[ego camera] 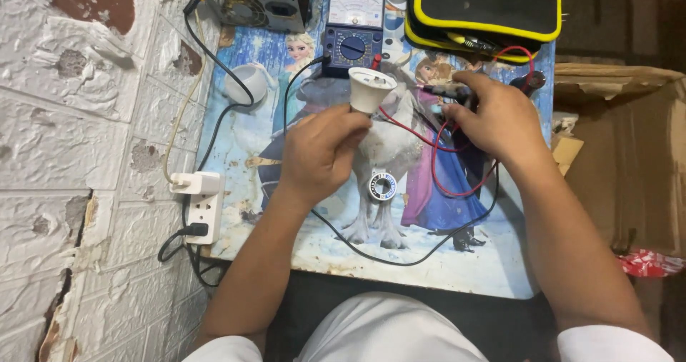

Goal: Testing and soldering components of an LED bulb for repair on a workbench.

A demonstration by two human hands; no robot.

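My left hand [321,151] grips a white bulb housing [369,89], held with its open end tilted up over a small table with a cartoon picture top [457,262]. My right hand [496,119] pinches the red and black test probes [437,90] just right of the housing. Their red lead [437,169] and black lead [400,256] loop across the table to a dark blue analog multimeter [353,30] at the back. A small solder spool [382,187] lies below my hands.
A white bulb dome [244,82] rests at the table's left. A grey power supply box [261,8] and a black-and-yellow pouch [486,8] sit at the back. A white power strip with plugs [200,208] lies by the brick wall. A cardboard box [629,155] stands right.
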